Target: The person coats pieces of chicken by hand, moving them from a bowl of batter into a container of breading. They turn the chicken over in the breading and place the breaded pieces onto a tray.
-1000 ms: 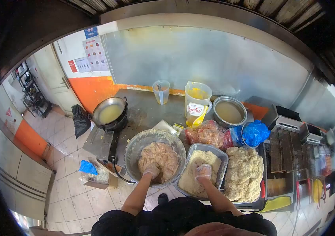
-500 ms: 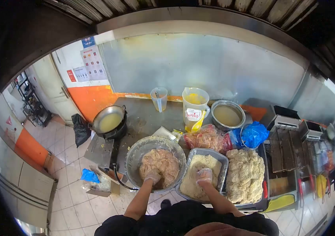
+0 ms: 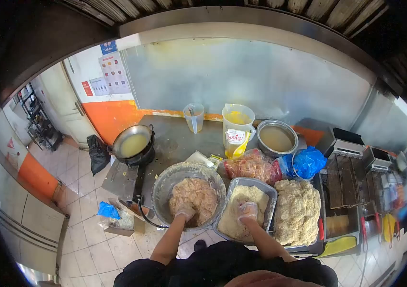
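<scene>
On the surface (image 3: 175, 136), found a heap of breaded pieces (image 3: 297, 210) already coated. Saw the metal bowl (image 3: 161, 184) well filled with raw meat (image 3: 196, 191), uncoated. Pressed the gloved right hand (image 3: 247, 210) into the crumb tray (image 3: 273, 191) between, sank the left hand (image 3: 185, 210) in the meat; could not tell either grip.

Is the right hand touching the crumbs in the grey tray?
Touching. The head view shows the gloved right hand resting on the crumbs, its fingers partly sunk into them inside the tray.

Steel-clad wall (image 3: 242, 76), orange band (image 3: 112, 114), pale tiled floor (image 3: 93, 246).
</scene>
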`<state>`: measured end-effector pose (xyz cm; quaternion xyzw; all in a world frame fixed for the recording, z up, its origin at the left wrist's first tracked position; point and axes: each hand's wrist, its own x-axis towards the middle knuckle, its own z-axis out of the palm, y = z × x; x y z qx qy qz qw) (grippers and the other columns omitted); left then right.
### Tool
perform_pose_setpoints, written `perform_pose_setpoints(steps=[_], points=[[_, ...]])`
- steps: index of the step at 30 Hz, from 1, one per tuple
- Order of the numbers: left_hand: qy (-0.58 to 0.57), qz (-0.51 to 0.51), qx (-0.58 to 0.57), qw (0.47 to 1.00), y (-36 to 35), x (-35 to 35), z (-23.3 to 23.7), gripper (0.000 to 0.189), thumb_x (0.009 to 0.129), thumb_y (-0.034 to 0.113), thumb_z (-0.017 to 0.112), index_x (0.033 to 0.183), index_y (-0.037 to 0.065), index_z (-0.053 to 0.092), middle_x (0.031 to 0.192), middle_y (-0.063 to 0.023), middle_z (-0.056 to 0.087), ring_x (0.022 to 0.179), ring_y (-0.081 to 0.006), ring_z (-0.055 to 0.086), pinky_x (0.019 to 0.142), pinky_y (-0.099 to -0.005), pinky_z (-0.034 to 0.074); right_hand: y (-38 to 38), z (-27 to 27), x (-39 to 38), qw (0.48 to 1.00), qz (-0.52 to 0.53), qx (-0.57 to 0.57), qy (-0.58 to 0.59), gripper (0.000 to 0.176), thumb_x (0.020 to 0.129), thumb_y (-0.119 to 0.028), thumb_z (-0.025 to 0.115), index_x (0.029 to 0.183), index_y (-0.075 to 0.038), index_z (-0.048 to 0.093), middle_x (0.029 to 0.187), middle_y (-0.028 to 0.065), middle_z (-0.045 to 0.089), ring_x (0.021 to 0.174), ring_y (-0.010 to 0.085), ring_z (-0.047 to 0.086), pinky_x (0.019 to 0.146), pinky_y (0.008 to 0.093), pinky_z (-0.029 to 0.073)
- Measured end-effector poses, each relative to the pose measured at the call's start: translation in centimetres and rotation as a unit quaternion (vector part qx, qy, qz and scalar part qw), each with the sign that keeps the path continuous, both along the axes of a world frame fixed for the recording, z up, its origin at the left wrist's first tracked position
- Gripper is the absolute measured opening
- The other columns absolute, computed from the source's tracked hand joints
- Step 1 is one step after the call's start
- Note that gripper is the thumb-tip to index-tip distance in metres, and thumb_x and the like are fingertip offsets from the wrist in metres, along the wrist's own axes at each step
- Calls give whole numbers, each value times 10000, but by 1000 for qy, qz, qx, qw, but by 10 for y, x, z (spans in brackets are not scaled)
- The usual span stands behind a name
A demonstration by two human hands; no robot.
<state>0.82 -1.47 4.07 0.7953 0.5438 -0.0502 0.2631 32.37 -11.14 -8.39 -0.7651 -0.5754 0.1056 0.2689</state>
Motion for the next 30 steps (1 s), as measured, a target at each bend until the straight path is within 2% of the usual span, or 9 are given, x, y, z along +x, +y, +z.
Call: perform_pose_setpoints(steps=[2, 4, 6, 8, 11, 12, 15, 20, 30], points=[[-31, 52, -17, 998, -9, 3, 14, 379, 816, 251, 507, 1087, 41, 668, 1195, -200, 601, 1140, -356, 553, 1066, -437, 325, 15, -61, 10, 971, -62, 64, 221, 248, 707, -201, 641, 941, -133, 684, 911, 118, 664, 904, 309, 631, 813, 421, 486], [12, 41, 21, 999, -4, -1, -13, 397, 818, 236, 507, 1117, 14, 643, 1193, -222, 593, 1140, -367, 550, 992, -396, 416, -10, 71, -13, 970, 41, -133, -200, 212, 747, -197, 625, 940, -133, 688, 908, 113, 669, 877, 299, 635, 778, 412, 499], [-10, 45, -32, 998, 9, -5, -29, 410, 821, 233, 506, 1130, -10, 625, 1191, -253, 582, 1135, -370, 553, 992, -418, 413, -15, 51, -6, 973, 42, 19, -228, 205, 793, -237, 586, 930, -126, 689, 906, 112, 671, 845, 285, 637, 742, 402, 509], [38, -51, 94, 994, 23, -14, -92, 406, 827, 224, 497, 1126, -22, 618, 1186, -276, 575, 1148, -370, 545, 998, -425, 404, -5, -33, 21, 998, 44, 49, 9, 192, 799, -244, 571, 885, -121, 691, 888, 126, 669, 824, 286, 638, 723, 405, 506], [11, 36, 45, 998, 22, -12, -88, 414, 837, 220, 486, 1151, -22, 603, 1231, -266, 553, 1196, -360, 510, 1053, -414, 345, -14, 99, -20, 991, 11, -27, -132, 158, 782, -225, 570, 814, -124, 687, 816, 133, 651, 814, 304, 627, 697, 428, 495], [16, 33, 3, 999, 3, -4, -22, 413, 846, 229, 476, 1158, -17, 593, 1222, -264, 559, 1195, -364, 510, 1031, -420, 375, -9, 92, -21, 982, 1, -82, -172, 168, 788, -213, 552, 827, -123, 688, 818, 120, 656, 816, 288, 628, 704, 422, 494], [-8, 34, 4, 999, 6, -8, -43, 365, 843, 231, 474, 1058, -6, 649, 1207, -247, 572, 1131, -365, 553, 946, -431, 446, -16, 82, -11, 943, 111, -157, -271, 260, 842, -224, 511, 1019, -78, 635, 1027, 141, 624, 972, 266, 591, 828, 412, 470], [-21, 54, -18, 998, 15, -5, -43, 327, 800, 206, 523, 1041, 39, 667, 1104, -247, 620, 1085, -370, 578, 937, -429, 450, -21, 57, -10, 984, -34, -147, -90, 372, 883, -321, 488, 1142, -81, 606, 1206, 162, 580, 1152, 315, 524, 966, 414, 414], [106, -66, 47, 991, 23, -7, -49, 425, 843, 315, 471, 1168, 91, 627, 1327, -162, 511, 1351, -390, 293, 1131, -563, 42, -17, 67, -11, 995, 13, -87, -37, 315, 857, -308, 562, 1110, -130, 620, 1042, 127, 641, 993, 338, 581, 886, 443, 435]])
